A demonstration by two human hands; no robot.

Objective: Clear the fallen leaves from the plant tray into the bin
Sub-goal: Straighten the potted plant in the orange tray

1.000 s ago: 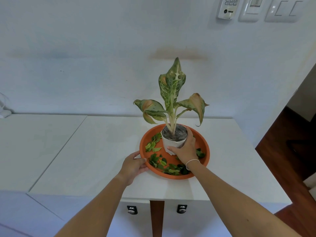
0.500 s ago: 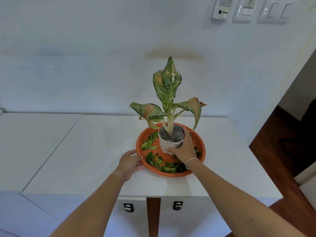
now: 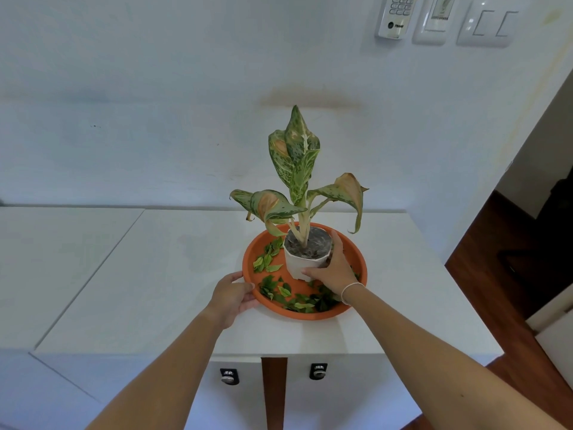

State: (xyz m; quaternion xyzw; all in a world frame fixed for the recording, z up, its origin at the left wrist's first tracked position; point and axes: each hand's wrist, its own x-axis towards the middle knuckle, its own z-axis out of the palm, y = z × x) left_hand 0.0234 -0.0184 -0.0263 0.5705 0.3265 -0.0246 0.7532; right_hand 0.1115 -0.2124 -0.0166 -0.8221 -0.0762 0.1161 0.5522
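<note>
A round orange plant tray (image 3: 356, 259) rests on the white cabinet top (image 3: 173, 274). In the tray stands a white pot (image 3: 297, 265) holding a plant with speckled green leaves (image 3: 297, 156). Small fallen green leaves (image 3: 276, 288) lie scattered over the tray's left and near parts. My right hand (image 3: 333, 268) wraps around the pot's right side. My left hand (image 3: 232, 294) grips the tray's near-left rim. No bin is in view.
The white wall (image 3: 155, 119) rises close behind the cabinet, with a wall remote (image 3: 395, 15) and switches (image 3: 486, 24) at the top right. The cabinet's right edge drops to a dark wooden floor (image 3: 496, 274). Two knobs (image 3: 229, 377) sit on the cabinet front.
Both hands keep their hold on the pot and the tray rim. The view has drifted slightly to the right and closer. The pot looks a little shifted to the left in the tray.
</note>
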